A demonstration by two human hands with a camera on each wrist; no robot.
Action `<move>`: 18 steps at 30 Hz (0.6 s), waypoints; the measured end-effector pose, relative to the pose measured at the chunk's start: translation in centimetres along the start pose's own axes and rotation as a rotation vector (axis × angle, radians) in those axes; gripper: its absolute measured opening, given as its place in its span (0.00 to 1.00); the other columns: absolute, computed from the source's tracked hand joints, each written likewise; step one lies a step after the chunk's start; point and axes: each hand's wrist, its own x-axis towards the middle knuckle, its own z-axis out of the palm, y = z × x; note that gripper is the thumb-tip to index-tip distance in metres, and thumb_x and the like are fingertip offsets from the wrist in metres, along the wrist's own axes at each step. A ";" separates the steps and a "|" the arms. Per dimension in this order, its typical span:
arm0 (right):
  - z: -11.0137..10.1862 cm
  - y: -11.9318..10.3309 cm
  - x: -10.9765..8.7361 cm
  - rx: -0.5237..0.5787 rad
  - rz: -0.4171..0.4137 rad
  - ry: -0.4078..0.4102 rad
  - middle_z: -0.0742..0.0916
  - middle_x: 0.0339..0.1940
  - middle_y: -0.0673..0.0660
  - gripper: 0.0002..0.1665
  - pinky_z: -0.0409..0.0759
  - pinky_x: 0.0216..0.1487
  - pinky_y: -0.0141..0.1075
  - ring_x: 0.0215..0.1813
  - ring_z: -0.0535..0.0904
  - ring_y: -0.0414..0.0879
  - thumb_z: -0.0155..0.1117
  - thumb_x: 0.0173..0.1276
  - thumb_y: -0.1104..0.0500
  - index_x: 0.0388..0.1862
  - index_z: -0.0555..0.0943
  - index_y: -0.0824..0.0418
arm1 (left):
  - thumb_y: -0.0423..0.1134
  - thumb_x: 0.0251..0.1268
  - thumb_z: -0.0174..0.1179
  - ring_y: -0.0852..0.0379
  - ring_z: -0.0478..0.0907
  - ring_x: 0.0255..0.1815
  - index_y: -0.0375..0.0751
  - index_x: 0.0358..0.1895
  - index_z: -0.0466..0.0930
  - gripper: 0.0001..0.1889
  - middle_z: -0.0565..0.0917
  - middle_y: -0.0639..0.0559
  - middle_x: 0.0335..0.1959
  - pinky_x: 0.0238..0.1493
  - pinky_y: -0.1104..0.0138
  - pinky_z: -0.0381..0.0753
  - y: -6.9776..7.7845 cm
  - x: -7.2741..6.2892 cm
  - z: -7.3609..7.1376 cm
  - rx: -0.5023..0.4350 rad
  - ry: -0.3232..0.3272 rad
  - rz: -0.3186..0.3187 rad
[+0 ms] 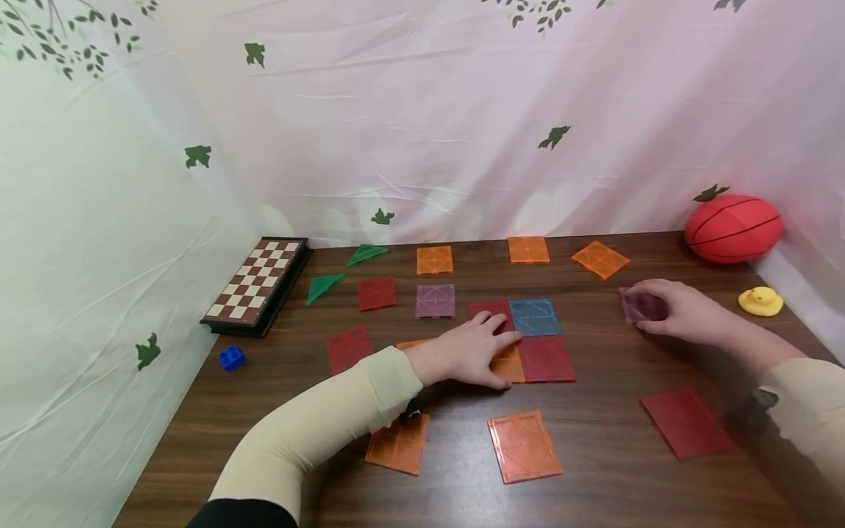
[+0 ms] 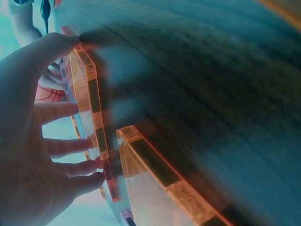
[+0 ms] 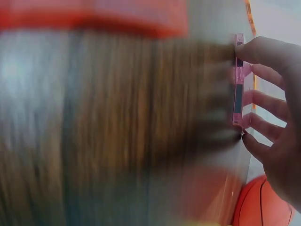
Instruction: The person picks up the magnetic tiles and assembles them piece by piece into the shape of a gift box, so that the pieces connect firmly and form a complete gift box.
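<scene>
My left hand (image 1: 470,350) rests with spread fingers on a square block of magnetic tiles. In that block, a blue tile (image 1: 536,317) and a red tile (image 1: 548,359) form the right side; an orange tile (image 1: 508,364) and another red tile (image 1: 487,308) lie partly under the hand. In the left wrist view, its fingertips (image 2: 96,162) touch the tile faces. On the right, my right hand (image 1: 680,312) holds a purple magnetic tile (image 1: 630,304) by its edges. The right wrist view shows thumb and fingers along this purple tile (image 3: 238,94).
Loose orange, red, purple and green tiles surround the block, including a purple one (image 1: 436,301) and an orange one (image 1: 524,446) in front. A chessboard box (image 1: 256,282) and blue brick (image 1: 232,358) lie left. A red ball (image 1: 733,229) and yellow duck (image 1: 761,301) sit right.
</scene>
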 end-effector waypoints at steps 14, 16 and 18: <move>1.9 -5.9 3.4 0.061 -0.042 -0.121 0.83 0.56 0.59 0.33 0.80 0.49 0.52 0.51 0.77 0.52 0.83 0.54 0.57 0.59 0.82 0.59 | 0.67 0.66 0.59 0.45 0.57 0.76 0.52 0.80 0.60 0.44 0.58 0.41 0.79 0.73 0.64 0.61 -0.1 0.0 0.2 0.008 0.005 0.006; 2.2 -6.4 3.7 0.060 -0.058 -0.120 0.83 0.56 0.59 0.32 0.80 0.50 0.52 0.51 0.78 0.52 0.82 0.54 0.57 0.59 0.82 0.59 | 0.67 0.66 0.59 0.45 0.57 0.76 0.52 0.80 0.60 0.44 0.58 0.41 0.79 0.73 0.64 0.61 -0.2 0.1 0.2 0.007 0.011 0.009; 2.4 -6.7 4.0 0.059 -0.072 -0.117 0.83 0.57 0.59 0.31 0.79 0.52 0.54 0.53 0.78 0.53 0.82 0.55 0.58 0.58 0.82 0.60 | 0.67 0.66 0.59 0.45 0.57 0.76 0.52 0.80 0.60 0.44 0.58 0.41 0.79 0.73 0.64 0.62 -0.2 0.1 0.3 0.007 0.013 0.011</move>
